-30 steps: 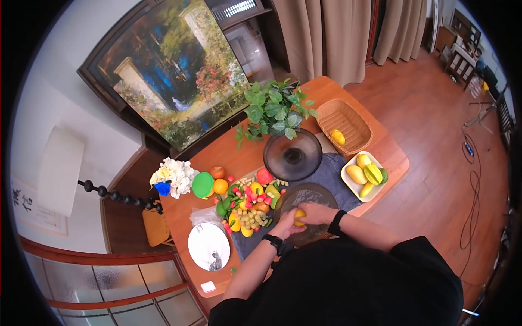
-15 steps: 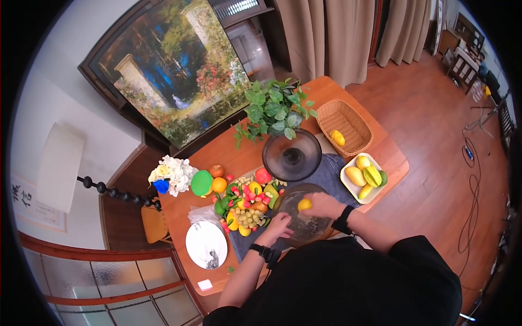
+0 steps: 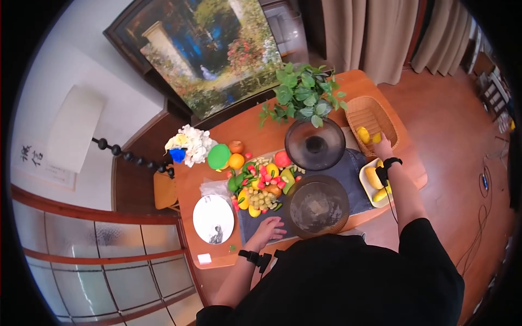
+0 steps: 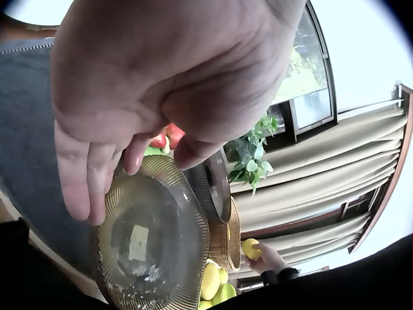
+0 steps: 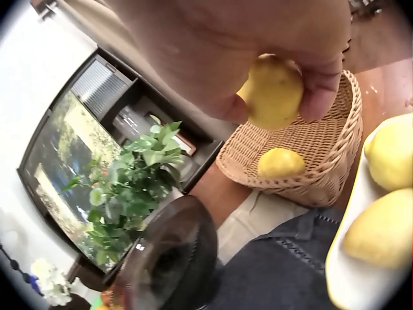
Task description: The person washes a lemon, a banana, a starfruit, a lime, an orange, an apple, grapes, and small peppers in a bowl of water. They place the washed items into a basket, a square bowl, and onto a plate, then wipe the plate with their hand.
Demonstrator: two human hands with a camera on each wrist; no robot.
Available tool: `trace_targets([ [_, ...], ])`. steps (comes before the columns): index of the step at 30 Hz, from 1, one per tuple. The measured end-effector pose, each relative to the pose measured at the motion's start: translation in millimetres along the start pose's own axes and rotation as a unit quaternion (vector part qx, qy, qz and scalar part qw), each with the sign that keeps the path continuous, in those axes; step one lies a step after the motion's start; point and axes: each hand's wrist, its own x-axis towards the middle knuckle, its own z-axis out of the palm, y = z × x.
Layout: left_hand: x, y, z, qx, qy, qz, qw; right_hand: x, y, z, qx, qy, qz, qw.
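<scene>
Yellow fruit (image 5: 274, 93) within right grip (image 5: 239, 45)

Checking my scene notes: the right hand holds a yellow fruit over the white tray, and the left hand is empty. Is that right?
Only the place is wrong: the right hand holds the yellow fruit over the wicker basket, as the right wrist view shows. The left hand is empty.

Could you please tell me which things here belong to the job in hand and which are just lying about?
In the job, it seems:
yellow fruit in the right hand
wicker basket, with another yellow fruit inside
glass bowl
perhaps the tray of fruit

Apparently just lying about:
leafy plant
white plate
flowers
</scene>
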Motion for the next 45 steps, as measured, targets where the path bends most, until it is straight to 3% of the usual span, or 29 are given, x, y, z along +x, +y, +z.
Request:
trace_targets([
  [1,0,0,-1,-0.012,0.008,0.009,1.000,8,9,2,0.001,-0.005,-0.006,1.000],
  [3,0,4,0,-0.021,0.028,0.016,0.999,20,18,10,-0.053,-0.165,-0.050,0.984],
  [6,0,5,-9,-0.050,0.070,0.038,0.996,13,6,0,-0.007,-0.157,-0.007,0.988],
  [7,2,-1,-16,-0.055,0.078,0.039,0.995,8,0,-6,-0.024,-0.147,-0.021,0.989],
  [10,13,-14,-31,-0.015,0.220,0.025,0.975,-3,-4,-16,0.019,-0.091,-0.024,0.995],
  [11,20,-21,-37,-0.016,0.220,0.025,0.975,-8,-5,-19,0.041,-0.052,-0.062,0.996],
  [13,36,-34,-49,0.202,0.379,0.111,0.896,-22,-7,-28,0.061,-0.011,-0.099,0.993],
  [14,46,-39,-55,0.202,0.376,0.112,0.898,-34,-15,-35,0.091,-0.010,-0.095,0.991],
  [16,66,-46,-66,0.319,0.408,0.111,0.848,-67,-32,-46,0.180,-0.027,-0.072,0.981],
  [17,75,-48,-70,0.318,0.403,0.115,0.851,-75,-18,-30,0.159,-0.005,-0.109,0.981],
  [18,86,-50,-74,0.336,0.402,0.105,0.845,-107,-41,-47,0.167,-0.026,-0.092,0.981],
  [19,93,-49,-73,0.355,0.401,0.095,0.839,-116,-26,-23,0.136,0.031,-0.165,0.976],
  [20,74,-23,-51,0.301,0.413,0.032,0.859,-141,-40,-26,0.171,0.009,-0.163,0.972],
  [21,79,-22,-50,0.303,0.407,0.037,0.861,-174,-71,-50,0.204,-0.064,-0.105,0.971],
  [22,80,-23,-49,0.302,0.414,0.037,0.858,-189,-62,-29,0.233,-0.038,-0.151,0.960],
  [25,92,-37,-59,0.303,0.421,0.050,0.854,-231,-68,-22,0.237,-0.155,-0.157,0.946],
  [26,98,-48,-69,0.296,0.423,0.084,0.852,-239,-70,-22,0.222,-0.149,-0.204,0.942],
  [27,104,-51,-75,0.287,0.424,0.118,0.851,-244,-75,-23,0.205,-0.143,-0.251,0.935],
  [28,97,-44,-72,0.280,0.424,0.117,0.853,-248,-81,-27,0.203,-0.134,-0.248,0.938],
  [30,88,-46,-72,0.274,0.432,0.135,0.848,-255,-93,-36,0.246,-0.212,-0.179,0.929],
  [35,61,-63,-72,0.296,0.408,0.113,0.857,-243,-104,-33,0.227,-0.184,-0.198,0.936],
  [38,56,-74,-83,0.300,0.445,0.131,0.834,-241,-115,-31,0.212,-0.186,-0.201,0.938],
  [40,43,-73,-92,0.104,0.277,-0.026,0.955,-243,-120,-25,0.206,-0.223,-0.197,0.932],
  [41,38,-74,-94,0.103,0.278,-0.024,0.955,-245,-122,-23,0.207,-0.223,-0.199,0.932],
  [43,29,-75,-95,-0.018,0.230,-0.026,0.973,-247,-128,-19,0.227,-0.269,-0.203,0.914],
  [45,23,-76,-93,-0.024,0.216,-0.042,0.975,-250,-129,-17,0.223,-0.284,-0.204,0.910],
])
